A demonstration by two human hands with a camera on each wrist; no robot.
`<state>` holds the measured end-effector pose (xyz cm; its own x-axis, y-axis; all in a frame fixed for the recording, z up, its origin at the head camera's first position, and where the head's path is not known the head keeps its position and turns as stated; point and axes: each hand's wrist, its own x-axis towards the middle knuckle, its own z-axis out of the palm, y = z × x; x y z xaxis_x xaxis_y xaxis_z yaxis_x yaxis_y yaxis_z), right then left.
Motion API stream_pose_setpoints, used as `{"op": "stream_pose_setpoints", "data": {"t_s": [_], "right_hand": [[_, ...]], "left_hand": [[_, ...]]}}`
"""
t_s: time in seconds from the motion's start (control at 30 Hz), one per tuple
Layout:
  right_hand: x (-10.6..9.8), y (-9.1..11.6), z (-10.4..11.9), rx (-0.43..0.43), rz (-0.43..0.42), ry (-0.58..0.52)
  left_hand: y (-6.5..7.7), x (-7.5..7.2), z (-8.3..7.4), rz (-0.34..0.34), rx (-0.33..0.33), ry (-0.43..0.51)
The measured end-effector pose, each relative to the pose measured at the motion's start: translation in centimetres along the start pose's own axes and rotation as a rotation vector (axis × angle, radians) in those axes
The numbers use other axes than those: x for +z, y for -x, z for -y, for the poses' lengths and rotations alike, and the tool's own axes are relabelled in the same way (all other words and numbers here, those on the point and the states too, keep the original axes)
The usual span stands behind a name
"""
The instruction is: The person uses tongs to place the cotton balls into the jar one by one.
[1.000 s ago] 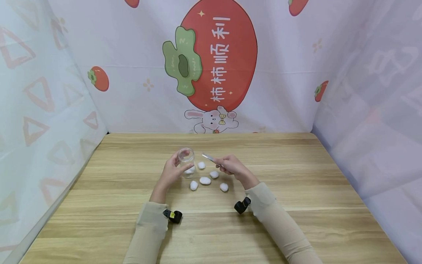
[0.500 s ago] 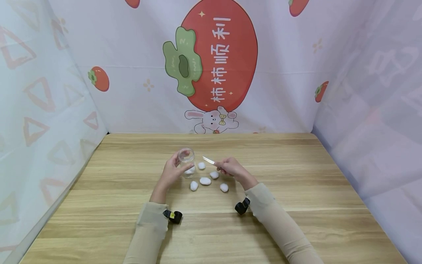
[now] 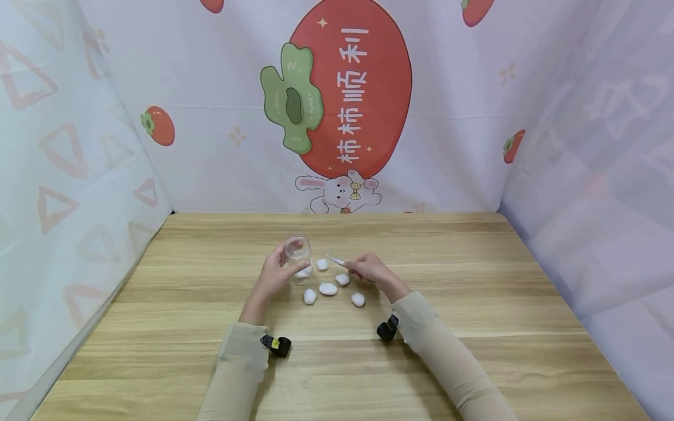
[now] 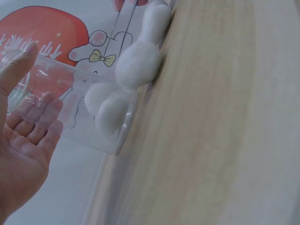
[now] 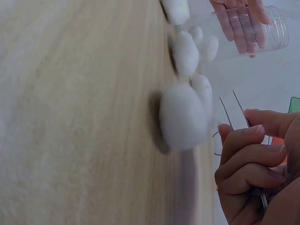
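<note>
My left hand (image 3: 275,270) holds a clear jar (image 4: 75,101) that stands upright on the table, thumb on the near side and fingers on the far side. Its mouth has no lid, and white cotton balls (image 4: 110,110) lie at the bottom. In my right hand (image 3: 368,268) is a pair of metal tweezers (image 5: 241,110), pinched between thumb and fingers. The two tips stand apart with nothing between them. They point left, just above and right of a loose cotton ball (image 3: 322,265) beside the jar.
Several more cotton balls (image 3: 328,289) lie loose on the wooden table (image 3: 337,374) in front of the jar and right hand. A printed cloth (image 3: 210,158) hangs behind the table's far edge, with more cloth at both sides. Each wrist wears a small black camera (image 3: 387,328).
The right hand has lowered slightly, and the tweezers have moved down and a little right, closer to the rear cotton ball. Left hand and jar stay in place.
</note>
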<state>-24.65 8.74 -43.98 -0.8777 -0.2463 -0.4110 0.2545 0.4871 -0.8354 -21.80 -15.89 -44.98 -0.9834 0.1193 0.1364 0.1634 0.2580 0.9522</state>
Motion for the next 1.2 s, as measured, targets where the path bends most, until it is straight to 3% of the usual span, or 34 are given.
{"op": "stream_pose_setpoints", "data": {"t_s": [0.67,1.0,1.2], "right_hand": [[-1.0,-2.1,-1.2,-0.007,0.002,0.139],[-1.2,-2.2,-0.8,-0.008,0.028,0.169],[-1.1,-2.2,-0.5,-0.002,0.071,0.166]], "left_hand": [[0.0,-0.1,0.0,0.007,-0.021,0.024],[0.8,-0.2,-2.6,0.033,-0.062,0.034],[1.0,-0.3,-2.9,0.036,-0.071,0.02]]}}
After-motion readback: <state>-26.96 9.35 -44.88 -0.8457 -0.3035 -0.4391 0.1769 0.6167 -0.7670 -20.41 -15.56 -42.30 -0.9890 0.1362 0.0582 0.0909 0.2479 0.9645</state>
